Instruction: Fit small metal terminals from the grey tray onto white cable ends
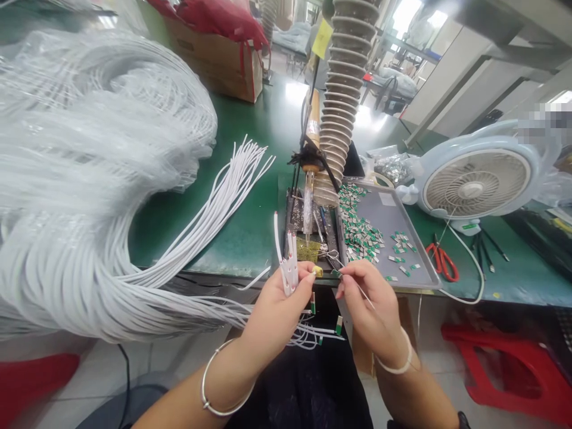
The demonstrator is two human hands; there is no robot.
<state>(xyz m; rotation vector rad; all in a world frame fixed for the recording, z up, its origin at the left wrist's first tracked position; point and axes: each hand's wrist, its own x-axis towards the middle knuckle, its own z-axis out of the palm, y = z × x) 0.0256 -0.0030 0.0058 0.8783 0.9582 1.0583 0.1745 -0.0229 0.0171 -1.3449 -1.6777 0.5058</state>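
Observation:
My left hand (279,316) is shut on several white wires (289,268) standing up from its fingers, with a small yellow piece (317,271) at the fingertips. My right hand (370,307) pinches a small green-and-silver component (335,273) close to that yellow piece. The hands nearly meet in front of a grey metal tray (415,223) holding many similar components (360,232). Just beyond them, a soldering iron (308,208) stands over a dark holder. A huge coil of white wires (111,149) lies at left, running into my left hand.
A ribbed grey hose (344,101) rises behind the iron on the green-topped bench (236,238). A white fan (476,185), red-handled scissors (442,261) and a cardboard box (214,56) stand around. A red stool (504,363) sits on the floor at right.

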